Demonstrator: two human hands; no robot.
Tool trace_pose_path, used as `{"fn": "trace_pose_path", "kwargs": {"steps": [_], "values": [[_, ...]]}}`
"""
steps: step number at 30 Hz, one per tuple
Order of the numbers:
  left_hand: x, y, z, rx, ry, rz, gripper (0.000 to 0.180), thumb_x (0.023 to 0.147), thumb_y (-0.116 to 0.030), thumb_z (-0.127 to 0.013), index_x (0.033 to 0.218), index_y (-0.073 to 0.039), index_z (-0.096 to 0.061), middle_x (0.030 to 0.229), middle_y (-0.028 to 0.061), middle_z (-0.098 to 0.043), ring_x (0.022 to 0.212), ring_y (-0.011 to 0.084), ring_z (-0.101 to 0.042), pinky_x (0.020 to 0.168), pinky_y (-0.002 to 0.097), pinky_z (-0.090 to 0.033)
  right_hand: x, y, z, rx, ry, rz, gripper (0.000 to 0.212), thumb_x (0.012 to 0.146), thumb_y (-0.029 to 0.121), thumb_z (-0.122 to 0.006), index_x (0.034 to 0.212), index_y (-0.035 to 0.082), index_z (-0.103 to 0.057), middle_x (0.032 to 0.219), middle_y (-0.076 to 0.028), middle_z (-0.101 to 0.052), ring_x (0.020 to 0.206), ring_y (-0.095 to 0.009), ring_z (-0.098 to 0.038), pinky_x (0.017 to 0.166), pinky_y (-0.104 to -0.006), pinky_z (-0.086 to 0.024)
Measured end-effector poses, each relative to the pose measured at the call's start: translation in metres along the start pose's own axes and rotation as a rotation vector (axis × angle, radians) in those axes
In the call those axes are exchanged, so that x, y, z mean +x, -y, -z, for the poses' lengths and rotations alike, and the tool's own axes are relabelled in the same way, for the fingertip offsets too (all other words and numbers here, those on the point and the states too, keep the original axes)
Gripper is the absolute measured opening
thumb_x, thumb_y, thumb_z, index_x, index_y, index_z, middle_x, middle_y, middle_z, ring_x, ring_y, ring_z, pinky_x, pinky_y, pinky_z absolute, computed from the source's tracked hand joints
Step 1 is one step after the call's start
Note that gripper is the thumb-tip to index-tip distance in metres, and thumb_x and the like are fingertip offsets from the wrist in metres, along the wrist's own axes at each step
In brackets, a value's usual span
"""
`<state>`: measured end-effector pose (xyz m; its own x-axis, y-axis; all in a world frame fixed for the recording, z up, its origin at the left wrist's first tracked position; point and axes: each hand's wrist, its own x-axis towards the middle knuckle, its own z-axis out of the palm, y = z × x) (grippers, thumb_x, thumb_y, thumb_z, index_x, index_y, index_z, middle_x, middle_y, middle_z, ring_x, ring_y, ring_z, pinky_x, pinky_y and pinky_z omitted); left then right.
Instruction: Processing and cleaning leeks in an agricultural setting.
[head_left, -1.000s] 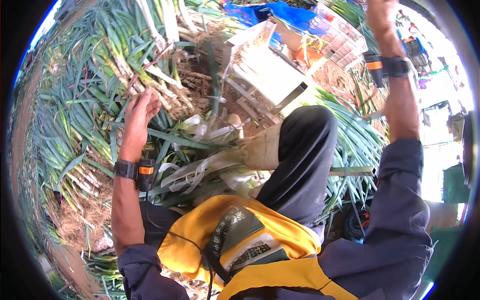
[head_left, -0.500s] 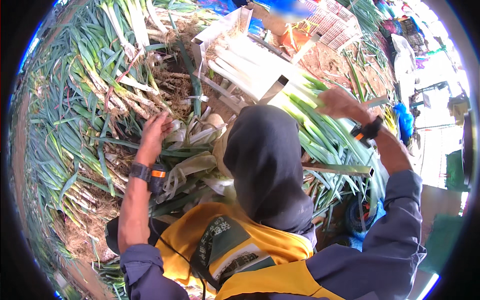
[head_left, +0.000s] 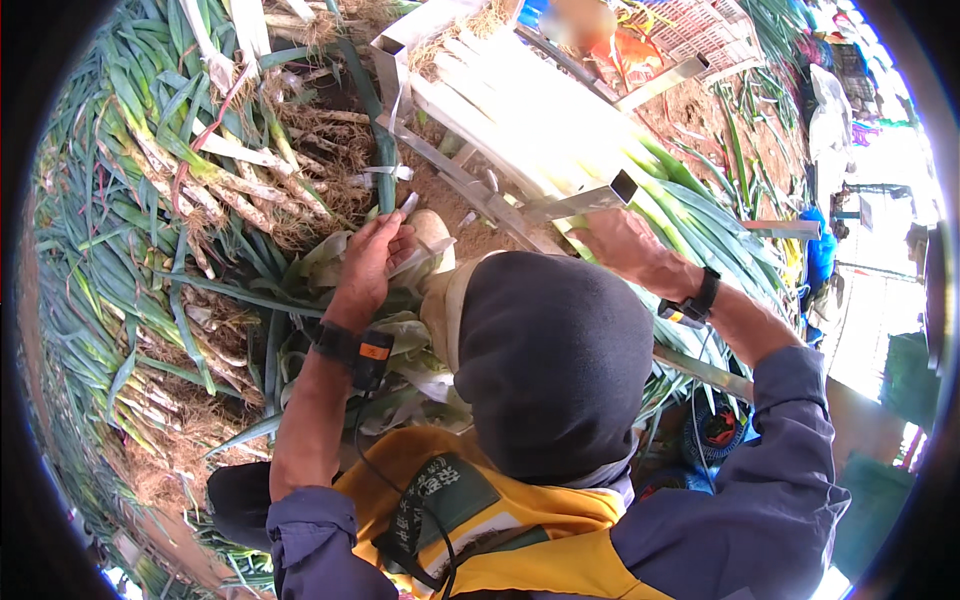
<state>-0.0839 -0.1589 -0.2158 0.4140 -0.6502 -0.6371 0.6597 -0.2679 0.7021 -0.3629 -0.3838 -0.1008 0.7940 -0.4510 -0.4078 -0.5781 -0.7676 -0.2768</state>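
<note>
My left hand (head_left: 375, 258) has its fingers curled together at the lower end of a long green strip (head_left: 387, 150) bound with a white tie. A small whitish piece shows at the fingertips; I cannot make out what they pinch. On the right, my right hand (head_left: 625, 245) lies low against the green part of the leeks (head_left: 660, 200), beside a metal bar (head_left: 585, 200). Its fingertips are partly hidden and blurred. The trimmed white leek stalks (head_left: 500, 90) lie side by side in a metal frame (head_left: 470, 185), overexposed by bright sun.
Untrimmed leeks (head_left: 140, 250) with muddy roots are heaped on the left. Peeled leaves (head_left: 330, 265) lie near my left wrist. A pale plastic crate (head_left: 700, 35) stands at the back right. A dark-hooded head (head_left: 550, 365) fills the middle foreground.
My left hand has moved right, to the green strip's end. My right hand has come left and down along the leeks, toward the metal bar.
</note>
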Motion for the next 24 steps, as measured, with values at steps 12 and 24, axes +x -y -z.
{"fn": "trace_pose_path", "kwargs": {"steps": [12,24], "values": [[-0.098,-0.075,0.011,0.083,0.171,-0.267,0.023,0.099,-0.031,-0.066,0.100,-0.008,-0.068,0.086,-0.0013,-0.065,0.080,0.0085,-0.061,0.075,0.0265,-0.051,-0.016,-0.134,0.069,0.909,-0.014,0.092,0.054,0.088,0.017,-0.064,0.141,0.006,-0.053,0.130,-0.007,-0.061,0.108,-0.017,-0.059,0.088,-0.0312,-0.053],[-0.279,-0.094,0.064,-0.126,0.088,-0.435,0.029,0.104,-0.031,-0.059,0.115,-0.005,-0.068,0.095,0.0024,-0.070,0.084,0.0102,-0.064,0.081,0.0264,-0.053,-0.003,0.231,0.227,0.218,-0.235,0.606,0.049,0.103,0.026,-0.052,0.146,0.003,-0.048,0.118,-0.010,-0.067,0.074,-0.009,-0.058,0.057,-0.0207,-0.043]]}}
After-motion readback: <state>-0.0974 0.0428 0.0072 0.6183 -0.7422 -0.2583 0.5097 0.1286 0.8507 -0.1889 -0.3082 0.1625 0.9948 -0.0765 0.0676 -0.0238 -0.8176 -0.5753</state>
